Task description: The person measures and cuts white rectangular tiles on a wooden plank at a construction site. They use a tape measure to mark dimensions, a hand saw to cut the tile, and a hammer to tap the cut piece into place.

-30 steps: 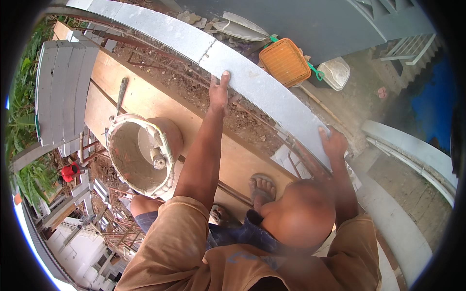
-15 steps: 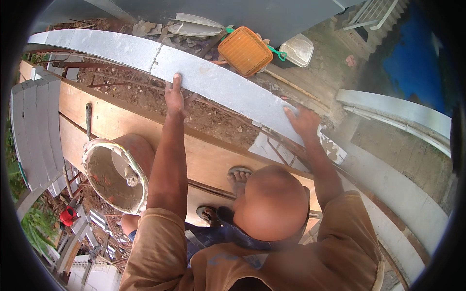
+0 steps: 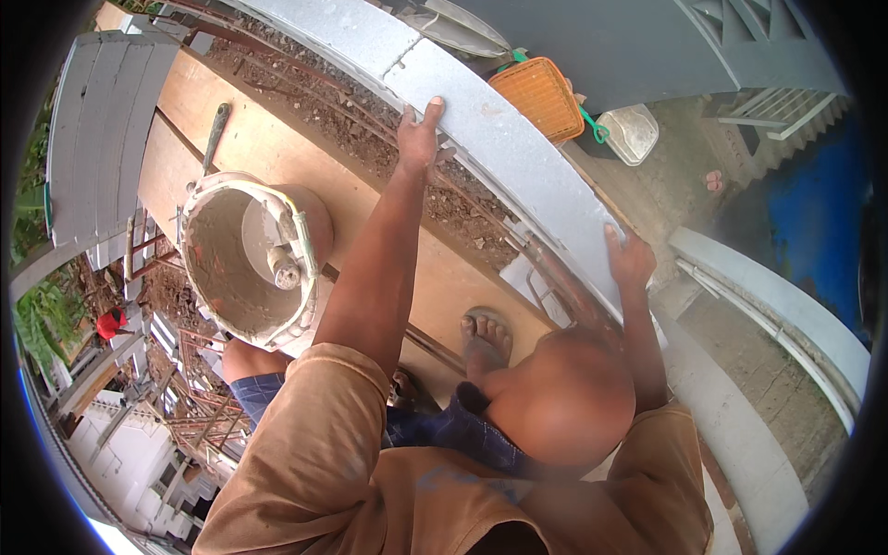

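Note:
A long pale grey block (image 3: 518, 139) lies along the top of the wall, its left end meeting a neighbouring block (image 3: 342, 28) at a thin joint. My left hand (image 3: 419, 137) grips its near edge close to that joint, with the thumb on the top face. At the block's right end is my right hand (image 3: 633, 262), closed over it with the thumb on top and the other fingers partly hidden. To the left, a bucket (image 3: 319, 217) of wet grey mortar (image 3: 217, 250) stands on the planks, holding a tool with a stubby round handle (image 3: 287, 275).
Wooden planks (image 3: 370, 245) run under my feet; a dark-handled tool (image 3: 218, 129) lies on them. Beyond the wall are an orange basket (image 3: 536, 97) and a pale tub (image 3: 629, 136). Stacked grey blocks (image 3: 102, 139) stand at left. Someone in red (image 3: 111, 323) is far below.
The view has shifted and turned, so the wall runs more steeply down to the right. Both hands keep their places on the block, which shows no clear movement along the wall.

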Demonstrator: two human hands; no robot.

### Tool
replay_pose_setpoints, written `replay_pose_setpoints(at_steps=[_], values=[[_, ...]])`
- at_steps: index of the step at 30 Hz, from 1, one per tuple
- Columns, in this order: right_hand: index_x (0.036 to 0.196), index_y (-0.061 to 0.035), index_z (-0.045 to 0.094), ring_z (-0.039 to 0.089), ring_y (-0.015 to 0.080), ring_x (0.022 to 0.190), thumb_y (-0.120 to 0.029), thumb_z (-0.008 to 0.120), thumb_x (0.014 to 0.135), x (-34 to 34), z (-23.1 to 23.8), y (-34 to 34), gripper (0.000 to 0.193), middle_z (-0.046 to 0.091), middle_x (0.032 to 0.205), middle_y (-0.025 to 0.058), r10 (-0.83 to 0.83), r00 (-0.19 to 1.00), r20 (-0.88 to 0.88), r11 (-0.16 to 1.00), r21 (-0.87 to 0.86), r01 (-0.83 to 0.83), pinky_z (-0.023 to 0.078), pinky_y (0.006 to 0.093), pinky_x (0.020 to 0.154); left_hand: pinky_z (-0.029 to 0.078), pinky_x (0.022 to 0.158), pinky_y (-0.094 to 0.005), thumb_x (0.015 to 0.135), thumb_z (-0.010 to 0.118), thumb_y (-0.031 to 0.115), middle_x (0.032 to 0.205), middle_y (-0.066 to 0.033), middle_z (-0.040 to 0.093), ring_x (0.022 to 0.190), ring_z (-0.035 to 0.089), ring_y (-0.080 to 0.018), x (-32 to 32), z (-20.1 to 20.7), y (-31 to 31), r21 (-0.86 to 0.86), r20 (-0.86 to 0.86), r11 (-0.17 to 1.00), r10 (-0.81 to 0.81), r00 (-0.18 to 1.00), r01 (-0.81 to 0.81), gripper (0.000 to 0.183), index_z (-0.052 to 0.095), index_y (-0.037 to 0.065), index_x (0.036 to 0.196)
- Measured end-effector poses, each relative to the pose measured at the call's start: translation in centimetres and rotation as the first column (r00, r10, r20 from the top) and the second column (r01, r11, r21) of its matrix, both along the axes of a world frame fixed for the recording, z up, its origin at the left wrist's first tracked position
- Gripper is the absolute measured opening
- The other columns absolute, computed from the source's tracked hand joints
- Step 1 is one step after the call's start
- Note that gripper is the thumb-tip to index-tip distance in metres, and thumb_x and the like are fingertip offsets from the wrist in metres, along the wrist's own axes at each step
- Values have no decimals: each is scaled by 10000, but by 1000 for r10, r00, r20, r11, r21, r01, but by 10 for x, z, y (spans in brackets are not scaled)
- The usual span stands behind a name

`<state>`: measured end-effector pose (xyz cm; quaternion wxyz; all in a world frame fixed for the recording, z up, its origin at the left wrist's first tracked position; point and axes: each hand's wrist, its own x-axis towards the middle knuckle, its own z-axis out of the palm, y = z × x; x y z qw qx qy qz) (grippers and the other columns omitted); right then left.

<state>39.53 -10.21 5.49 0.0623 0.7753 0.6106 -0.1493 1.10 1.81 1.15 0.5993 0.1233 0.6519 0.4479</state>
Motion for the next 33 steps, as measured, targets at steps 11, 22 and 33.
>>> replay_pose_setpoints(at_steps=[11, 22, 33], values=[[1192, -51, 699, 666, 437, 996, -597, 508, 947, 1, -8, 3, 628, 711, 1029, 249, 77, 995, 62, 997, 7, -78, 496, 525, 883, 493, 963, -608, 906, 718, 392, 1492, -266, 403, 1302, 494, -411, -11, 16, -8, 52, 113, 996, 70, 991, -77, 1094, -52, 30, 1593], [1335, -2, 586, 556, 463, 1210, -541, 463, 984, 5, -12, 4, 655, 614, 1286, 275, 148, 988, -49, 981, 130, -141, 396, 535, 1055, 467, 1029, -466, 898, 727, 411, 1491, -260, 421, 1296, 527, -340, -6, -26, 0, 109, 13, 991, 73, 997, -74, 1092, -12, -22, 1575], [1445, -36, 488, 453, 393, 1329, -495, 452, 1008, -39, -4, 8, 635, 528, 1412, 215, 90, 990, 108, 981, 164, -107, 295, 548, 1125, 492, 1013, -388, 900, 744, 356, 1421, -280, 486, 1248, 560, -297, 13, 27, 3, 118, 106, 990, 61, 992, -73, 1104, -18, -109, 1548]])
